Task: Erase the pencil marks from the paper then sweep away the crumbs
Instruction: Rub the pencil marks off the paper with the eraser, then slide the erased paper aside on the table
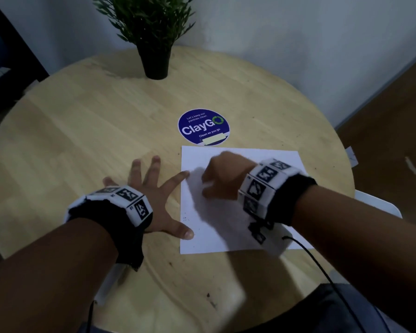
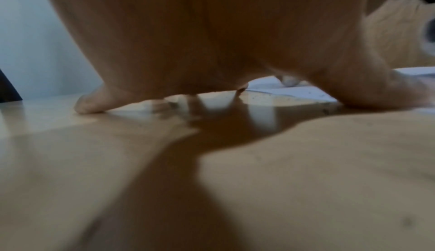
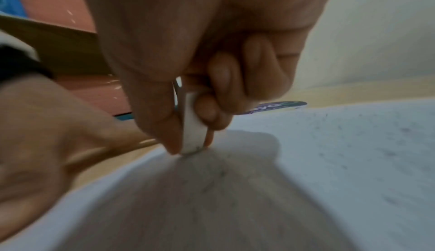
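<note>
A white sheet of paper (image 1: 226,227) lies on the round wooden table (image 1: 81,131), right of centre. My left hand (image 1: 154,188) is spread flat, index fingertip and thumb tip pressing the paper's left edge. My right hand (image 1: 216,179) is over the sheet's upper left part. In the right wrist view it (image 3: 191,149) pinches a small white eraser (image 3: 193,134) between thumb and fingers, its lower end on the paper (image 3: 329,162). Dark eraser crumbs (image 1: 185,218) speckle the sheet near my left thumb. In the left wrist view my left hand's fingertips (image 2: 89,104) press the table.
A round blue ClayGo sticker (image 1: 203,127) is stuck to the table just beyond the paper. A potted green plant (image 1: 155,44) stands at the table's far edge by the wall. Dark specks (image 1: 209,299) lie on the wood near me.
</note>
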The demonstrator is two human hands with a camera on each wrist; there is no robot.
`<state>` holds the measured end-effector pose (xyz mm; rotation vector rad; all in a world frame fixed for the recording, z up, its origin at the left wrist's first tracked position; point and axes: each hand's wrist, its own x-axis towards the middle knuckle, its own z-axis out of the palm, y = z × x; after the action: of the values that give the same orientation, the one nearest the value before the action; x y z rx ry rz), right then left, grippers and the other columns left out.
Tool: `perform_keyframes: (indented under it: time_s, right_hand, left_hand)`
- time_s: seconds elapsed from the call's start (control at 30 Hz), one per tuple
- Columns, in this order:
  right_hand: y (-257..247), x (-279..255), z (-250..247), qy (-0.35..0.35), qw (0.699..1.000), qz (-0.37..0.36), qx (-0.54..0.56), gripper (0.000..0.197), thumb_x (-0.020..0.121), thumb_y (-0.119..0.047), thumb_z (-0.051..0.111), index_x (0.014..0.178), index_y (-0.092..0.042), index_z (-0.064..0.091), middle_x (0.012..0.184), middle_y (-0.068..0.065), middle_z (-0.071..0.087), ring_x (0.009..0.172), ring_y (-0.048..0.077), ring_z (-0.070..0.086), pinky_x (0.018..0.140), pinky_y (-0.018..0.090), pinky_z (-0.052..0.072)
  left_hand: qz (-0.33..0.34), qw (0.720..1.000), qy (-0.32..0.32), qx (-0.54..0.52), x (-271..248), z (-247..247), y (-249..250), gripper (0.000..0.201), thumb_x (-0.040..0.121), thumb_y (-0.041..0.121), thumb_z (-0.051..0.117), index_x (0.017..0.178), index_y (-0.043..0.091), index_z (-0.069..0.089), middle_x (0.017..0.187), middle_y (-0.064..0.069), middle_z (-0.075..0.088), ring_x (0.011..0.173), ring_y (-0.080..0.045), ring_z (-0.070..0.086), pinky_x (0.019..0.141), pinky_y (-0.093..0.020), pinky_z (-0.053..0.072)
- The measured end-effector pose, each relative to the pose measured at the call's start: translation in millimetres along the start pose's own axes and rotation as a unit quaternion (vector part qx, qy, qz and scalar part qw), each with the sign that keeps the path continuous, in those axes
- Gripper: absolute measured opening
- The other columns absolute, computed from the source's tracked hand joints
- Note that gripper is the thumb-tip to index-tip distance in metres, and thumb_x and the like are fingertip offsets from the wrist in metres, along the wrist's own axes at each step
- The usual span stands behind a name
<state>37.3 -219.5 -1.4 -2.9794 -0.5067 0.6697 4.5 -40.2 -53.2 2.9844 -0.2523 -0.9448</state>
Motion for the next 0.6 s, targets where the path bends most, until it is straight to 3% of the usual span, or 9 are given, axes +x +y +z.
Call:
perform_keyframes:
  time_s: [0.1, 0.23, 0.3, 0.37, 0.4, 0.43, 0.47, 0.53, 0.6]
  right_hand:
    - [17.7, -25.4, 8.2, -0.011, 0.999, -0.004, 0.034, 0.022, 0.083, -0.036, 0.060, 0.088, -0.016, 0.069, 0.081, 0.003, 0.065, 0.082, 0.024, 0.059, 0.074, 0.031, 0.049]
    - [51.4, -49.4, 9.8, 0.090, 0.992, 0.033, 0.088, 0.019, 0.090, -0.032, 0.058, 0.103, -0.024, 0.071, 0.101, 0.009, 0.056, 0.096, 0.026, 0.056, 0.084, 0.030, 0.044]
    - [60.6, -59.4, 12.4, 0.122, 0.982, 0.069, 0.129, 0.019, 0.091, -0.032, 0.059, 0.104, -0.026, 0.072, 0.097, 0.009, 0.054, 0.095, 0.026, 0.055, 0.082, 0.030, 0.043]
    - [64.4, -69.0, 16.0, 0.133, 0.973, 0.102, 0.159, 0.018, 0.091, -0.033, 0.061, 0.103, -0.025, 0.072, 0.091, 0.005, 0.054, 0.090, 0.022, 0.056, 0.078, 0.028, 0.042]
    - [64.4, -72.4, 18.7, 0.135, 0.969, 0.112, 0.173, 0.018, 0.090, -0.033, 0.062, 0.103, -0.025, 0.072, 0.087, 0.001, 0.055, 0.087, 0.019, 0.056, 0.076, 0.026, 0.041]
    - [62.4, -75.8, 21.1, 0.135, 0.965, 0.119, 0.189, 0.019, 0.089, -0.033, 0.064, 0.105, -0.024, 0.071, 0.085, -0.003, 0.055, 0.083, 0.016, 0.055, 0.075, 0.024, 0.039]
    - [58.4, -79.5, 23.0, 0.135, 0.962, 0.124, 0.203, 0.021, 0.088, -0.033, 0.066, 0.107, -0.024, 0.071, 0.084, -0.006, 0.056, 0.080, 0.013, 0.054, 0.074, 0.023, 0.038]
    - [49.0, -83.5, 26.4, 0.135, 0.962, 0.115, 0.209, 0.026, 0.086, -0.033, 0.067, 0.110, -0.024, 0.070, 0.089, -0.006, 0.057, 0.082, 0.012, 0.052, 0.076, 0.023, 0.039]
    - [37.4, -85.4, 28.3, 0.130, 0.967, 0.096, 0.199, 0.029, 0.086, -0.032, 0.068, 0.113, -0.023, 0.069, 0.097, -0.002, 0.059, 0.085, 0.013, 0.051, 0.079, 0.025, 0.041]
  left_hand:
    - [0.003, 1.000, 0.011, 0.005, -1.3, -0.2, 0.1, 0.124, 0.042, 0.095, 0.056, 0.124, 0.069, -0.033, 0.148, 0.006, -0.045, 0.140, -0.035, -0.034, 0.103, -0.075, 0.004]
    - [0.009, 0.999, 0.035, 0.015, -12.6, -4.3, 2.6, 0.126, 0.050, 0.089, 0.061, 0.115, 0.065, -0.045, 0.152, 0.001, -0.039, 0.142, -0.034, -0.029, 0.105, -0.071, 0.001]
    - [0.029, 0.998, 0.060, 0.015, -19.6, -7.5, 6.0, 0.126, 0.052, 0.086, 0.062, 0.117, 0.064, -0.044, 0.152, 0.000, -0.039, 0.143, -0.031, -0.030, 0.106, -0.069, -0.005]
    - [0.046, 0.995, 0.087, -0.007, -26.7, -13.2, 7.5, 0.115, 0.059, 0.083, 0.061, 0.138, 0.063, -0.019, 0.156, 0.001, -0.032, 0.144, -0.026, -0.027, 0.108, -0.065, -0.011]
    - [0.057, 0.993, 0.100, -0.028, -32.1, -17.5, 8.6, 0.094, 0.065, 0.080, 0.059, 0.143, 0.060, 0.010, 0.159, 0.003, -0.021, 0.145, -0.023, -0.022, 0.110, -0.062, -0.012]
    - [0.066, 0.989, 0.124, -0.049, -38.8, -22.3, 10.1, 0.064, 0.073, 0.076, 0.056, 0.131, 0.054, 0.041, 0.161, 0.004, -0.004, 0.146, -0.019, -0.014, 0.112, -0.059, -0.012]
    - [0.068, 0.984, 0.150, -0.062, -45.6, -26.9, 12.1, 0.036, 0.081, 0.071, 0.052, 0.108, 0.047, 0.059, 0.157, 0.009, 0.014, 0.145, -0.016, -0.003, 0.114, -0.055, -0.011]
    - [0.072, 0.979, 0.188, -0.043, -52.4, -29.2, 16.8, 0.027, 0.094, 0.057, 0.044, 0.086, 0.040, 0.062, 0.142, 0.017, 0.037, 0.138, -0.011, 0.015, 0.116, -0.051, -0.004]
    - [0.075, 0.977, 0.197, -0.014, -54.4, -28.9, 23.9, 0.024, 0.099, 0.046, 0.042, 0.100, 0.037, 0.064, 0.136, 0.017, 0.041, 0.134, -0.011, 0.024, 0.116, -0.048, 0.002]
